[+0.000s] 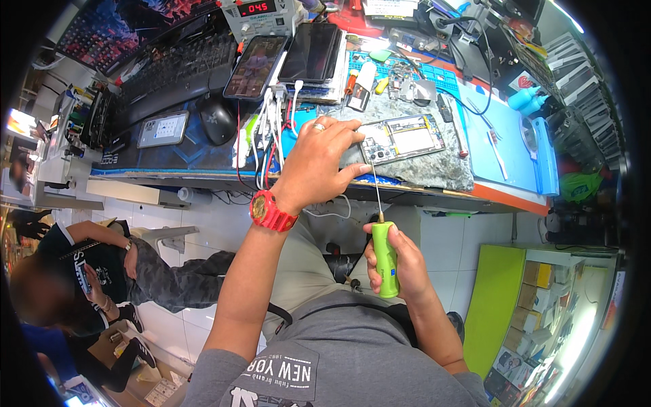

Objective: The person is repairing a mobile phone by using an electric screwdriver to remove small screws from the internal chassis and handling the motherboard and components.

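Observation:
An opened phone (407, 139), its inner boards and battery bare, lies on a grey mat (434, 169) near the bench's front edge. My left hand (325, 159), with a red watch at the wrist, holds the phone's left end, fingers on the upper side and thumb at the lower corner. In my right hand (403, 261) is a lime-green screwdriver (385, 261), handle toward my body. Its long thin shaft points away from me, and the tip reaches the phone's lower left corner beside my left thumb. Whether it sits on a screw is too small to tell.
Left of my hands are white cables (270, 125), a mouse (217, 121) and a keyboard (176, 78). Behind stand a smartphone (255, 66) and a power supply (261, 20). A blue mat (488, 146) lies at right. A seated person (88, 271) is at lower left.

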Available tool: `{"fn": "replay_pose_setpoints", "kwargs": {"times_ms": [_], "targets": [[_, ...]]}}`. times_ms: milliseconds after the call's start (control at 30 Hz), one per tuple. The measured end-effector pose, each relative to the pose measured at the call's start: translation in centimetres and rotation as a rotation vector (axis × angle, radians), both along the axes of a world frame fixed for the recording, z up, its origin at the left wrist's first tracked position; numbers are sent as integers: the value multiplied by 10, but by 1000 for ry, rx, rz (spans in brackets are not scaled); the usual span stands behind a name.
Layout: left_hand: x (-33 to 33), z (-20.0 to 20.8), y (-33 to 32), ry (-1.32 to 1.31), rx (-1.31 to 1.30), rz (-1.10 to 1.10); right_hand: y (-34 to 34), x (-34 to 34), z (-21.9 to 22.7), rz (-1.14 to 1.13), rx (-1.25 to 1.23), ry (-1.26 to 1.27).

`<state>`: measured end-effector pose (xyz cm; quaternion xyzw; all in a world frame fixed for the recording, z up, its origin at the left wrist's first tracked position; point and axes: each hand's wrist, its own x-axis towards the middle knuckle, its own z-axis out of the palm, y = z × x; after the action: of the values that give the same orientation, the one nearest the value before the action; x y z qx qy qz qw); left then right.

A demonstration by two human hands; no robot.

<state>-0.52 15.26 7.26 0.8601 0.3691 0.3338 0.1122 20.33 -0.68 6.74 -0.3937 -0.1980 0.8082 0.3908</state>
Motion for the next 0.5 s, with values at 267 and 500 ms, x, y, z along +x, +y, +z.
{"fn": "replay_pose_setpoints", "kwargs": {"times_ms": [267,500], "targets": [[1,-1,0,-12,11,3,-1,-3,3,-38,-3,-32],[-1,-1,0,-21,2,9,-1,2,1,-16,-18,27]]}}
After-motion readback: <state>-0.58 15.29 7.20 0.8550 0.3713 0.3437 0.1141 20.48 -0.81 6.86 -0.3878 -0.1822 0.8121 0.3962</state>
